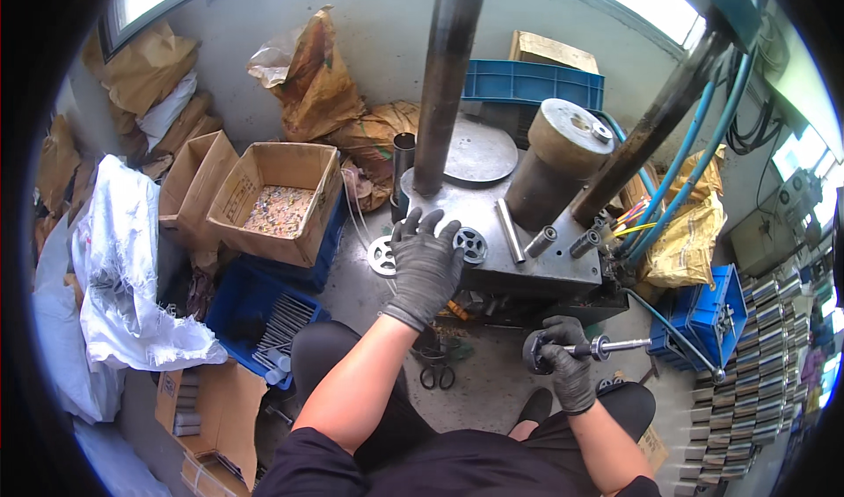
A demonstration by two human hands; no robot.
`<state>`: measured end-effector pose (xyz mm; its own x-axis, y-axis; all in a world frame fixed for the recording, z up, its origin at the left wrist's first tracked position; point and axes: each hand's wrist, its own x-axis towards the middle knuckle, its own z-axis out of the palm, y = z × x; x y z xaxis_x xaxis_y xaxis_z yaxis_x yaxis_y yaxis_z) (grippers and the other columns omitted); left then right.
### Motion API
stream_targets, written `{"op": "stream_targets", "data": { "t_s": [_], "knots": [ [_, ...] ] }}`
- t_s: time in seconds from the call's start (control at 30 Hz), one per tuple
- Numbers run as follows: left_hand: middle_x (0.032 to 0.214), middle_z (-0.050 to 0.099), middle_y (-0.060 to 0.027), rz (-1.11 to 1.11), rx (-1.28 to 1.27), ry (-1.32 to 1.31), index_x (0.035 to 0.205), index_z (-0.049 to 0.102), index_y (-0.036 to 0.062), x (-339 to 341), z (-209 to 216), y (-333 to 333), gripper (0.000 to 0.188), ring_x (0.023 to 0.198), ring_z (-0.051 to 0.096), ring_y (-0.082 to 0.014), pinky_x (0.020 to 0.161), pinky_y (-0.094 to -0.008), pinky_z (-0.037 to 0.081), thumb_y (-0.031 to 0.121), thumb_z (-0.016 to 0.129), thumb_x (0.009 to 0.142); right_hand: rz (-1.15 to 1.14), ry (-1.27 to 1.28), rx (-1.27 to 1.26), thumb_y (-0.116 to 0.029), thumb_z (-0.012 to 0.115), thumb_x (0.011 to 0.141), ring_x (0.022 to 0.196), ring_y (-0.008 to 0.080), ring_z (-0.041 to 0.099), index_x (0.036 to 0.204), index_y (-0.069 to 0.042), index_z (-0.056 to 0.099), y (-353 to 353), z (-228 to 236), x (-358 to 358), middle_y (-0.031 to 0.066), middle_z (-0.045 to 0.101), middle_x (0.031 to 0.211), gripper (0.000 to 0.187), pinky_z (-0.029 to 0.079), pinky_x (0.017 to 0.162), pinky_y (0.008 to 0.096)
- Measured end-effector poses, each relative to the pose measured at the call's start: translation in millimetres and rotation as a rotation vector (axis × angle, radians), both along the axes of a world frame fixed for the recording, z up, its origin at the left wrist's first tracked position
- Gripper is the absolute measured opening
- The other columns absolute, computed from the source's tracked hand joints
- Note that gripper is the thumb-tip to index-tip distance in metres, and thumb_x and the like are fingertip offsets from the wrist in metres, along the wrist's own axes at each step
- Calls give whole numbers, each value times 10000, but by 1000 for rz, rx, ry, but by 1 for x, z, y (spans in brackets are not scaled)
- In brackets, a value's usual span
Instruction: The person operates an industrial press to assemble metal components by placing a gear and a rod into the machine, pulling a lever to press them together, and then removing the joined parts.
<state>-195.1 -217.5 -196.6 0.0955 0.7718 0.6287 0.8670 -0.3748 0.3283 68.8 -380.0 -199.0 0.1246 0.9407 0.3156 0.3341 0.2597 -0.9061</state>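
My left hand [422, 266], in a dark grey glove, reaches over the near left edge of a steel machine table [563, 273]. Its fingers are spread, and whether they touch anything is unclear. One round slotted disc [381, 257] lies to its left, and another slotted disc [471, 245] is by its thumb side. My right hand [568, 369], gloved too, is closed round a metal rod [626, 345] held above my right knee. The rod points right, with a collar partway along it and a dark round piece [533, 353] at its left end.
Two steel columns [448, 75] and a thick cylinder [549, 163] rise from the table, with short tubes [510, 231] beside them. Left are a carton of small pieces [303, 233] and a blue bin of rods [233, 308]. Scissors [437, 376] hang below; stacked tubes [747, 374] stand right.
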Motion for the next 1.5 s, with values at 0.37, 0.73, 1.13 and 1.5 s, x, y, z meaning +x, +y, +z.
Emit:
{"op": "stream_targets", "data": {
  "t_s": [0.37,0.73,1.13,1.5],
  "knots": [
    [1299,614,-193,-937,-1025,-788,1329,600,16,132,-49,-107,430,1255,616,-286,1087,-405,512,179,706,946,136,218,-464,-328,751,1021,1061,145,655,1582,-92,484,6,11,67,73,628,1306,665,579,888,319],
    [1076,736,-109,-791,-1517,-1436,1142,603,86,117,-55,-108,210,1026,719,-226,955,-381,562,235,632,997,27,-353,-301,-201,798,930,773,193,659,923,-3,714,2,34,83,96,672,830,215,537,706,356],
    [1013,744,-131,-673,-1682,-1503,1065,656,91,131,-67,-90,178,920,745,-263,795,-450,634,247,631,985,-29,-357,-305,-195,801,911,733,263,634,922,-8,714,-2,36,80,137,635,822,207,517,679,397],
    [942,741,-111,-569,-1509,-1628,1033,676,73,137,-62,-51,279,840,745,-263,751,-415,631,350,640,1028,148,-757,-364,-390,694,964,941,393,694,1037,-60,730,-7,15,94,183,701,954,340,553,841,503]
  ]
}}
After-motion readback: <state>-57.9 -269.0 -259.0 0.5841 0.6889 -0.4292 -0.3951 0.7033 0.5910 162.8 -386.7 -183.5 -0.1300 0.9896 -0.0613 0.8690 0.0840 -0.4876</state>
